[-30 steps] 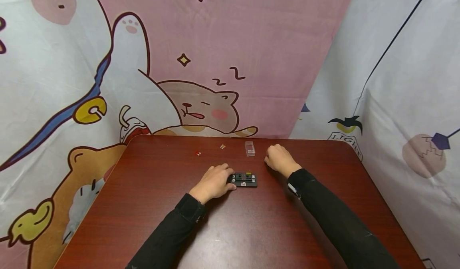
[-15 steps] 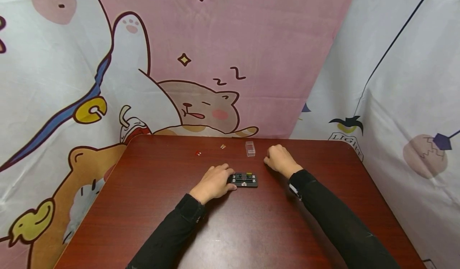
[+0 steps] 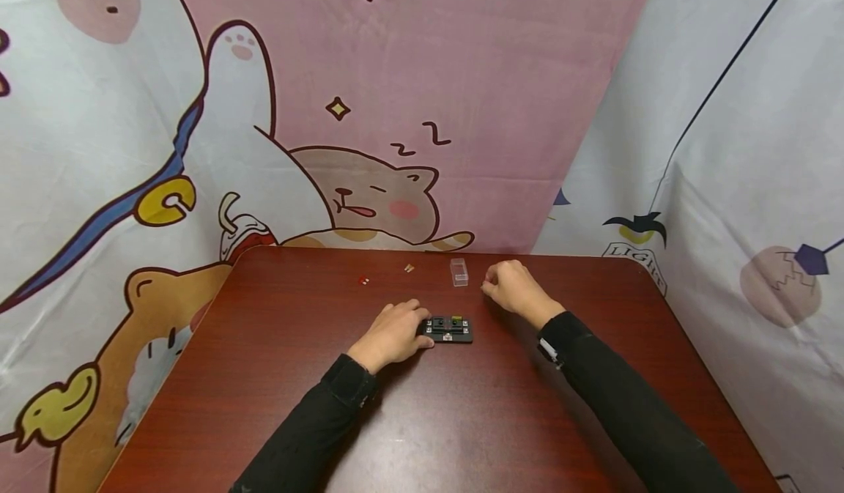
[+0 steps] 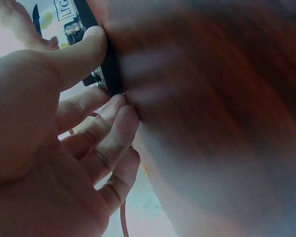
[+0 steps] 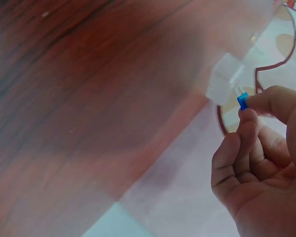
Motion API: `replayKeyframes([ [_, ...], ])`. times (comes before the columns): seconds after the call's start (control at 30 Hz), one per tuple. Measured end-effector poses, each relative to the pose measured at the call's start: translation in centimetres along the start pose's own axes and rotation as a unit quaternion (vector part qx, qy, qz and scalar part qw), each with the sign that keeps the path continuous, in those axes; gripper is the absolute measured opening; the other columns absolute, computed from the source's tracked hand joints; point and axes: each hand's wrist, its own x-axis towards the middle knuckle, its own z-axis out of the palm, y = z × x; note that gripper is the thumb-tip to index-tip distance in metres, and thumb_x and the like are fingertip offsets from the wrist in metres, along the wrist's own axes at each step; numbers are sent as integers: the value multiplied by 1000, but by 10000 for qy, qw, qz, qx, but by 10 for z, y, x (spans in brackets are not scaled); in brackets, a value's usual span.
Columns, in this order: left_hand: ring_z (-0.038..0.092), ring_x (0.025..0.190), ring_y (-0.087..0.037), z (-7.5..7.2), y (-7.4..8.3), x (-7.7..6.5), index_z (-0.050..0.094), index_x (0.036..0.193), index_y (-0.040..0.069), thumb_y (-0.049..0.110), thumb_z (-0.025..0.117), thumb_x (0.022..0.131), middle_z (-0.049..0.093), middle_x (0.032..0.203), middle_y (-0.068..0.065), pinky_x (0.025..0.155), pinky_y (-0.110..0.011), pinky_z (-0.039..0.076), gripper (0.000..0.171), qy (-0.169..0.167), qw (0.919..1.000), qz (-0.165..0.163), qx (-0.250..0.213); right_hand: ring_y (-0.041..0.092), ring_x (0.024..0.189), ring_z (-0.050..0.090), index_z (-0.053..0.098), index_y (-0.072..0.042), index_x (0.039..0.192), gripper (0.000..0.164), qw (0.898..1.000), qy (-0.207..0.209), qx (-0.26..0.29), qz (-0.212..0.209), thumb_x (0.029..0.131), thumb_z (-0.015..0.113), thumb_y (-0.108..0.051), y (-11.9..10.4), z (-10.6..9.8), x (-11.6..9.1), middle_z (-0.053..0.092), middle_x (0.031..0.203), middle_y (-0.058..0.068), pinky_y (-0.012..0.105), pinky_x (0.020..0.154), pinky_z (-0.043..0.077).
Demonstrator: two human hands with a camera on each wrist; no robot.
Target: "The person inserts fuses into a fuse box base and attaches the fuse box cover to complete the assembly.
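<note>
My left hand (image 3: pixel 393 336) grips the left end of a black fuse block (image 3: pixel 455 332), its thumb along the near side and fingers at the far side. Metal terminals and a yellow piece show on top of the block, which lies on the table; in the left wrist view the thumb overlaps the block (image 4: pixel 112 69). Right of and beyond the block, my right hand (image 3: pixel 514 288) is raised a little over the table. Its thumb and index finger pinch a small blue blade fuse (image 5: pixel 242 100), two metal prongs pointing away from the fingers.
A small clear plastic box (image 3: pixel 458 273) stands near the table's back edge, left of my right hand. Farther left lie small red pieces (image 3: pixel 363 281) and small tan pieces (image 3: pixel 409 268). A cartoon-printed cloth (image 3: pixel 461 112) hangs behind the brown table (image 3: pixel 461 420).
The right hand has turned and lifted slightly, its thumb and index finger now showing at the left. The left hand and the fuse block have stayed in place.
</note>
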Motion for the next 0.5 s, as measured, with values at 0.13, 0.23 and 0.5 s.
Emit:
replayKeyframes([
  [0.13, 68, 112, -21, -1, 0, 0, 76, 134, 15, 45, 85, 98, 71, 122, -3, 97, -42, 49, 48, -24, 10000, -27, -2, 17, 76, 64, 79, -7, 97, 11, 9993, 148, 129, -331, 101, 79, -17, -10, -4, -8, 75, 89, 5, 34, 71, 56],
  [0.23, 68, 113, -21, -1, 0, 0, 76, 134, 15, 45, 85, 98, 71, 123, -3, 98, -43, 49, 48, -42, 10000, -33, -5, 14, 75, 62, 79, -8, 96, 10, 9979, 220, 160, -593, 101, 79, -16, -17, -4, -14, 72, 86, 3, 31, 69, 53],
  [0.5, 68, 110, -20, -1, 0, 2, 76, 132, 16, 46, 85, 97, 71, 120, -2, 97, -43, 49, 47, -36, 10000, -13, 18, 9, 75, 58, 80, -10, 98, 4, 9917, 66, 223, -1263, 99, 79, -14, -32, 0, -30, 70, 86, -3, 25, 66, 50],
])
